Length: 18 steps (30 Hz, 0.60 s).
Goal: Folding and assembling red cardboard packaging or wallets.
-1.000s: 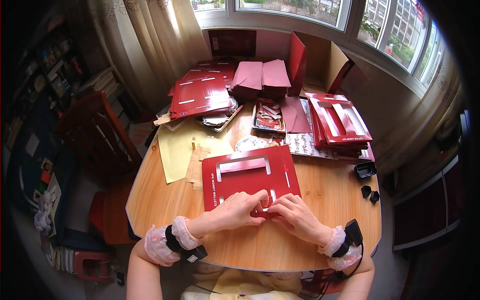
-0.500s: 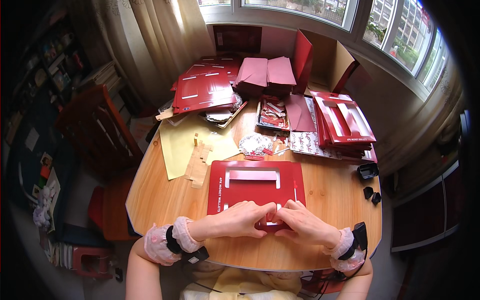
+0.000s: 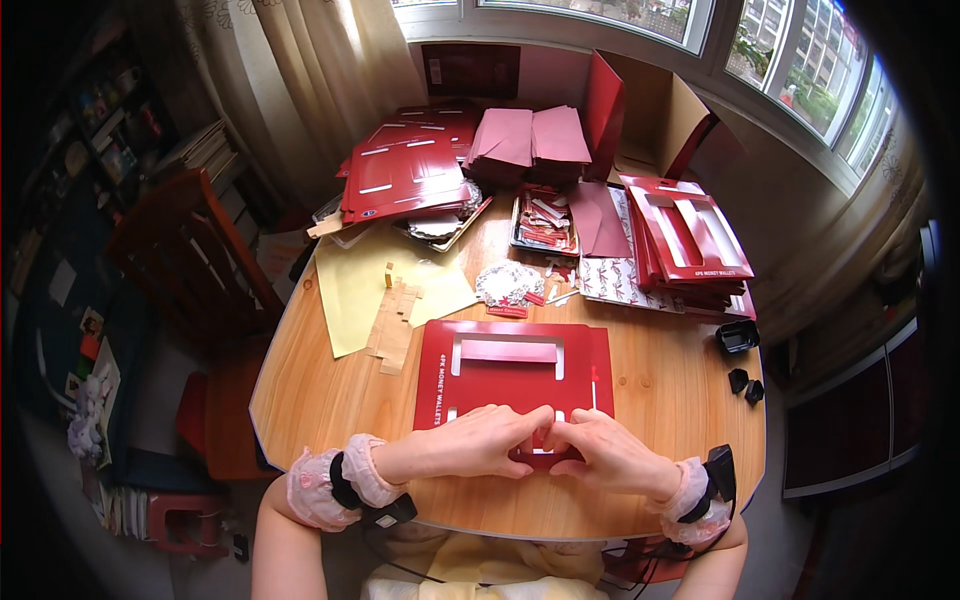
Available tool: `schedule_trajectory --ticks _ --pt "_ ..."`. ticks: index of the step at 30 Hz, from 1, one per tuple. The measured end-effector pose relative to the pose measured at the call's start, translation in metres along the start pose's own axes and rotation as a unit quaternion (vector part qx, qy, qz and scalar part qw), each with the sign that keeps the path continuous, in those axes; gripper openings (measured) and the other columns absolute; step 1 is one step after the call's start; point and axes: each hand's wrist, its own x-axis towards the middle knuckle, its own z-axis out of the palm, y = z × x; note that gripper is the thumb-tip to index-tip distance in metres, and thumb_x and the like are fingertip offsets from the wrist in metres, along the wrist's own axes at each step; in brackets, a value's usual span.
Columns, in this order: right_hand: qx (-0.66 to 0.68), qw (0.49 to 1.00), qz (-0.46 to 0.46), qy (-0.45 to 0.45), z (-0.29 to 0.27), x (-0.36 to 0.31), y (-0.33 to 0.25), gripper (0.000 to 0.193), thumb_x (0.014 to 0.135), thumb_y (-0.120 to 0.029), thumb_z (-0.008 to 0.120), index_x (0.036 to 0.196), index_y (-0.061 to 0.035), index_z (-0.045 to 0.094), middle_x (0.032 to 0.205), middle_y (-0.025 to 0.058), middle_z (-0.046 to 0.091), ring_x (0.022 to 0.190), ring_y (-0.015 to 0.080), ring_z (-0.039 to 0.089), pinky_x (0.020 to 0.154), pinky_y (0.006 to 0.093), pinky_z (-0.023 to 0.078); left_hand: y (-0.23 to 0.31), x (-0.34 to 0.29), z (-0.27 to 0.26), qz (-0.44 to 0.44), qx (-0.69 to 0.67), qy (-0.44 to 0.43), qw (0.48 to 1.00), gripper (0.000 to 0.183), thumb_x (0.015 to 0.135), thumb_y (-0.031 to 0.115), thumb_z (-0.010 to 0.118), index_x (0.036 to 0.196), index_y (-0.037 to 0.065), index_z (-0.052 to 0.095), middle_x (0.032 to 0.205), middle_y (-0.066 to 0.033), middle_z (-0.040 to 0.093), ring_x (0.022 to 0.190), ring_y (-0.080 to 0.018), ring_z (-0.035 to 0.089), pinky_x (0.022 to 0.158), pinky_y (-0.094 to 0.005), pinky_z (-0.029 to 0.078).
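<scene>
A flat red cardboard package (image 3: 515,390) with white lettering along its left side lies before me on the wooden table. In its far cut-out sits a pink strip (image 3: 508,351). At the package's near edge, my left hand (image 3: 490,440) is closed, thumb and fingers pinching the red card around the near cut-out. Close beside it, fingertips almost meeting, my right hand (image 3: 610,447) is closed on the same edge. My fingers cover most of the near cut-out, so what exactly lies between them is partly hidden.
Yellow paper (image 3: 350,290) with brown tape pieces (image 3: 395,330) lies left. Beyond are a round white cut-paper ornament (image 3: 508,285), a tray of small red labels (image 3: 545,225), pink envelope stacks (image 3: 500,137) and red card stacks (image 3: 405,175). At right stand finished-looking red packages (image 3: 690,235) and a black tape dispenser (image 3: 737,338).
My hands stay almost in place, still pinching the package's near edge. The package's right side panel seems to have spread slightly outward to the right.
</scene>
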Motion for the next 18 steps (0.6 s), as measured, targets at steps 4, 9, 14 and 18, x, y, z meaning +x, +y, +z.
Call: schedule_trajectory --ticks 4,9,14,18 --pt "-0.023 1.000 -0.008 -0.009 0.0007 -0.0009 -0.0017 0.033 0.077 -0.015 0.079 0.102 -0.0087 0.059 0.094 0.0054 0.065 0.087 0.0274 0.055 0.081 0.0393 0.045 -0.0026 -0.0002 0.0023 0.023 0.020 0.013 0.999 0.040 0.082 0.011 0.073 0.105 0.004 0.041 0.081 -0.0156 0.067 0.077 -0.0348 0.067 0.067 -0.0438 0.051" --pt "-0.056 0.997 -0.058 -0.006 0.0019 -0.0016 0.0001 0.034 0.079 -0.011 0.075 0.106 -0.0083 0.055 0.096 0.0063 0.064 0.087 0.0284 0.053 0.079 0.0404 0.042 -0.0015 -0.0006 -0.0007 0.020 0.017 -0.001 1.000 0.037 0.087 0.014 0.073 0.106 0.004 0.043 0.087 -0.0160 0.070 0.080 -0.0341 0.068 0.067 -0.0412 0.052" --pt "-0.081 0.996 -0.045 -0.016 -0.0003 0.0001 -0.0055 0.031 0.079 -0.010 0.074 0.103 -0.0082 0.054 0.094 0.0069 0.062 0.087 0.0283 0.051 0.078 0.0399 0.041 -0.0023 -0.0006 -0.0014 0.017 0.026 -0.007 1.000 0.036 0.088 0.015 0.073 0.106 0.005 0.043 0.087 -0.0154 0.070 0.080 -0.0337 0.068 0.067 -0.0406 0.052" --pt "-0.104 0.993 -0.061 0.011 0.0020 0.0009 -0.0069 0.029 0.079 -0.010 0.074 0.101 -0.0087 0.055 0.094 0.0066 0.062 0.087 0.0283 0.050 0.078 0.0391 0.041 -0.0036 -0.0004 -0.0010 0.015 0.024 -0.002 1.000 0.035 0.089 0.015 0.072 0.107 0.005 0.043 0.087 -0.0139 0.070 0.080 -0.0332 0.069 0.068 -0.0403 0.052"
